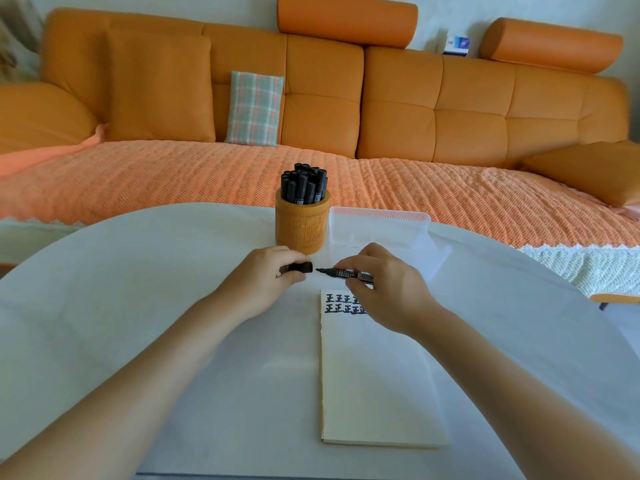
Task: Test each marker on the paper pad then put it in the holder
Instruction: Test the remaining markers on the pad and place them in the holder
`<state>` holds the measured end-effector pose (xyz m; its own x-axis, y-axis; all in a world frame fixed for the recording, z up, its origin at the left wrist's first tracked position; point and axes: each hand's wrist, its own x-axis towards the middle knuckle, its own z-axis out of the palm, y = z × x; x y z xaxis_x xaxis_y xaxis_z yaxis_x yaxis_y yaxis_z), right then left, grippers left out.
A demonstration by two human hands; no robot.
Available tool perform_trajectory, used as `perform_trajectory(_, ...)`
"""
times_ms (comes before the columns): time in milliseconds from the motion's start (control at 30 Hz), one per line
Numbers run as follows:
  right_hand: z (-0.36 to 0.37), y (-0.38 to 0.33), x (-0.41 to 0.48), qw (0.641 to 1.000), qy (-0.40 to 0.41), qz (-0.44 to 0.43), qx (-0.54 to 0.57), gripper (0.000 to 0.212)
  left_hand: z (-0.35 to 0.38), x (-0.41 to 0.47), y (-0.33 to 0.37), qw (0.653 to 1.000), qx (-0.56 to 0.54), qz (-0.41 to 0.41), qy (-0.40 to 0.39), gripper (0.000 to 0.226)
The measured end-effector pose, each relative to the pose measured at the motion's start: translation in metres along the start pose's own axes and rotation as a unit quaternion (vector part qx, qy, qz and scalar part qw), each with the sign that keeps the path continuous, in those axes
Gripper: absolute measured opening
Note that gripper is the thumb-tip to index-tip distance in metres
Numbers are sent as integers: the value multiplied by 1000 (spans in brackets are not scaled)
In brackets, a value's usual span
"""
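Observation:
My right hand (384, 285) pinches a black marker (346, 273) that lies level, its bare tip pointing left. My left hand (268, 277) grips the marker's black cap (302, 267), a small gap away from the tip. Both hover just above the top of the paper pad (374, 375), which carries two rows of black marks (341, 304) partly hidden by my right hand. The round orange-brown holder (301, 226) stands just behind my hands with several black markers (304, 187) upright in it.
A clear plastic box (381, 230) sits to the right of the holder, behind my right hand. Everything rests on a white table (138, 306). An orange sofa (311, 98) with cushions runs along behind the table.

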<state>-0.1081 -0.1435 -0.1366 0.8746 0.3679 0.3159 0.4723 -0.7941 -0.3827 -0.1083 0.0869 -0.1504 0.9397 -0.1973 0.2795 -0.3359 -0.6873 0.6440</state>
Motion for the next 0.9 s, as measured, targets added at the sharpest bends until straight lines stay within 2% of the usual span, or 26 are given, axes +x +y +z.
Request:
perform_trajectory(433, -1, -4, -1, 999, -30, -27, 19, 29, 2, -1, 18, 998, 26, 40, -47, 31)
perform_trajectory(600, -4, -2, 1, 995, -30, -13, 89, 18, -7, 0, 20, 998, -21, 1, -55, 14)
perform_trajectory(800, -11, -7, 4, 993, -34, -30, 109, 20, -20, 5, 26, 996, -24, 60, -59, 13)
perform_trajectory(900, -16, -12, 6, 983, -57, 17, 175, 24, -21, 7, 31, 993, -5, 106, -50, 14)
